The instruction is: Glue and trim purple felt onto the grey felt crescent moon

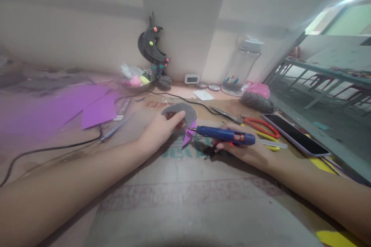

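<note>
My left hand [165, 127] is closed on a grey yarn-wrapped crescent [190, 113], thumb on top, above the cardboard work surface [179, 216]. A purple pointed piece [189, 135] shows at the crescent's lower end. In my right hand [232, 150] is a blue glue gun [223, 134] with a glue stick out of its back and a small red light on. Its nozzle points left and meets or nearly meets the purple piece; I cannot tell which. A dark pointed tool [211, 152], kind unclear, shows under my right fingers.
Purple sheets [100, 111] and a pen [111, 132] lie left. Behind stand a bowl [139, 85], a dark crescent ornament [152, 46], a small digital display [192, 79] and a clear bottle [240, 67]. Orange-handled scissors [262, 125], grey yarn [257, 102] and a phone [295, 135] lie right.
</note>
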`<state>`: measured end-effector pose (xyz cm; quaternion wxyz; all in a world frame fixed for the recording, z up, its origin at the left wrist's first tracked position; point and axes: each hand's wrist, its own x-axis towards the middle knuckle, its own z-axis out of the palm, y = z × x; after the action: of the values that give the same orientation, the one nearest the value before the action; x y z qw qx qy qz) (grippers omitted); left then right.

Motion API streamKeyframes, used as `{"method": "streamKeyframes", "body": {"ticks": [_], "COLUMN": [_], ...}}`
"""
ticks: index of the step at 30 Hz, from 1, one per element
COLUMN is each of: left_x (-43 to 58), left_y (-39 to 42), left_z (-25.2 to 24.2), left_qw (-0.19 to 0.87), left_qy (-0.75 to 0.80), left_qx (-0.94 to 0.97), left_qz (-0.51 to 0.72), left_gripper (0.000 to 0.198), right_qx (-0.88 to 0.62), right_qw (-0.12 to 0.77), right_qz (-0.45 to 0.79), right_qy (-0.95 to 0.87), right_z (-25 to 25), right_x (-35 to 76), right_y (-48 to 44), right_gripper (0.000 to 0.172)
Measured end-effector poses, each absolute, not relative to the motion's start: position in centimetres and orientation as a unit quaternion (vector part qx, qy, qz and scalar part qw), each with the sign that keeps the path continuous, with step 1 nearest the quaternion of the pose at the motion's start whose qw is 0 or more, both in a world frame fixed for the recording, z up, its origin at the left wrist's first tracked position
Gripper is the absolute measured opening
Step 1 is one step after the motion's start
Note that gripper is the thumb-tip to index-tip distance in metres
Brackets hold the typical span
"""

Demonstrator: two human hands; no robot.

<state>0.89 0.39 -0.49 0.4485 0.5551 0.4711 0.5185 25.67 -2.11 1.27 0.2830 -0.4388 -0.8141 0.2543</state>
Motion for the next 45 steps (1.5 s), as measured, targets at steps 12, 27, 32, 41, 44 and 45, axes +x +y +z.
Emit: {"method": "streamKeyframes", "body": {"ticks": [12,27,32,41,44,45], "left_x": [1.04,1.06,1.05,1.03,1.1,1.12], "left_y": [-0.23,-0.06,0.12,-0.03,0.02,0.04], "left_z": [0.43,0.2,0.0,0.29,0.17,0.12], "left_qw": [0.437,0.41,0.41,0.403,0.411,0.414], "left_qy": [0.478,0.469,0.464,0.476,0.467,0.464], "left_qx": [0.568,0.589,0.595,0.605,0.601,0.598], "left_qz": [0.509,0.514,0.512,0.495,0.502,0.505], "left_gripper": [0.02,0.019,0.019,0.018,0.016,0.016], "right_qx": [-0.447,-0.449,-0.437,-0.448,-0.452,-0.455], "right_qw": [0.27,0.255,0.261,0.248,0.247,0.245], "right_qz": [0.207,0.202,0.189,0.205,0.2,0.196], "right_qy": [-0.827,-0.832,-0.84,-0.834,-0.833,-0.833], "right_z": [1.54,1.62,1.55,1.65,1.69,1.7], "right_x": [25.37,25.38,25.4,25.42,25.38,25.37], "right_y": [-2.18,-2.1,-2.1,-2.13,-2.11,-2.1], "right_gripper": [0.028,0.028,0.028,0.028,0.028,0.028]}}
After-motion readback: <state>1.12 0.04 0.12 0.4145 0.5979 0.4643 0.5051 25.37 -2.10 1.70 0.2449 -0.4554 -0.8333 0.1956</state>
